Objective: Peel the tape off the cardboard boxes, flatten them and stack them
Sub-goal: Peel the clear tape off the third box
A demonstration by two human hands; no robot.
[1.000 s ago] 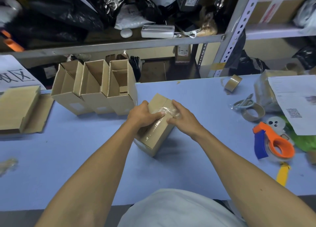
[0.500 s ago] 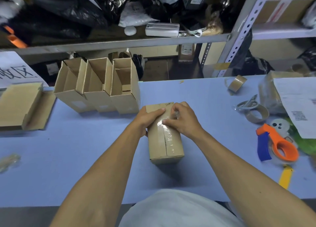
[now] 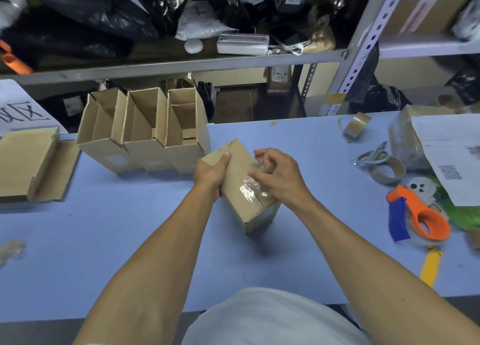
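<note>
The sealed cardboard box (image 3: 240,186) lies tilted on the blue table (image 3: 117,240), just in front of the 3 opened boxes (image 3: 145,134) standing in a row. The left hand (image 3: 211,172) grips its left side, thumb across the top face. The right hand (image 3: 279,174), fingers curled, appears to pinch a lifted end of the clear tape (image 3: 250,188) (glare makes the exact hold hard to read). Judged from here, a quick or steep pull could snap the thin tape or tear the cardboard's paper skin, leaving a strip stuck along the seam; a loose left grip would let the box drag toward the 3 opened boxes.
</note>
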